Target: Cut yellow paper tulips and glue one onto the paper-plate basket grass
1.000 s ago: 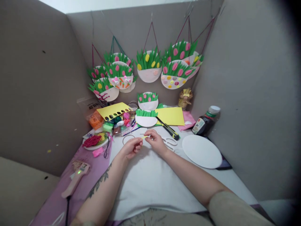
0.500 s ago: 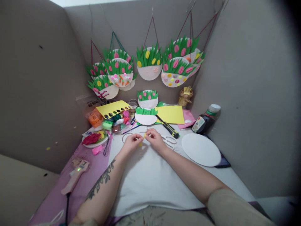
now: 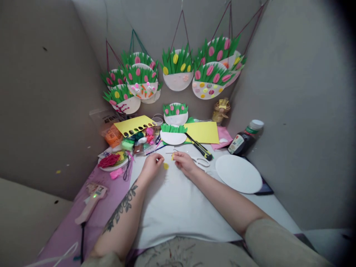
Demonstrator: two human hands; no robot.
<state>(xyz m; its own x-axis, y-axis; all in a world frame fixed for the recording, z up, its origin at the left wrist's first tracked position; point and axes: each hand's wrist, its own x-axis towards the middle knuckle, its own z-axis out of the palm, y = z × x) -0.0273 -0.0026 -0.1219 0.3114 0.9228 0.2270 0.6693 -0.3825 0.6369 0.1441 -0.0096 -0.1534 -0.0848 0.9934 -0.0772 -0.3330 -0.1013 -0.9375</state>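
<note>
My right hand (image 3: pixel 184 163) pinches a small yellow paper piece (image 3: pixel 172 157) between thumb and fingers above the white work surface. Apart from it, to the left, my left hand (image 3: pixel 151 164) is closed with its fingertips together; whether anything is in them I cannot make out. A yellow paper oval (image 3: pixel 166 166) lies on the surface between the hands. Just beyond my hands sits a half paper plate with green paper grass (image 3: pixel 174 138). White-handled scissors (image 3: pixel 202 162) lie beside my right hand, partly hidden by it.
A yellow-black utility knife (image 3: pixel 200 148), yellow card (image 3: pixel 204 132) and clay packs (image 3: pixel 138 142) lie at the back. On the right are a white paper plate (image 3: pixel 238 174) and a dark bottle (image 3: pixel 244 139). A glue gun (image 3: pixel 91 204) rests left. Decorated plates (image 3: pixel 178 79) hang behind.
My hands have moved apart, the left one drawing away to the left. The yellow piece stays in my right hand, and the yellow oval on the surface shows more fully. The view has tilted slightly.
</note>
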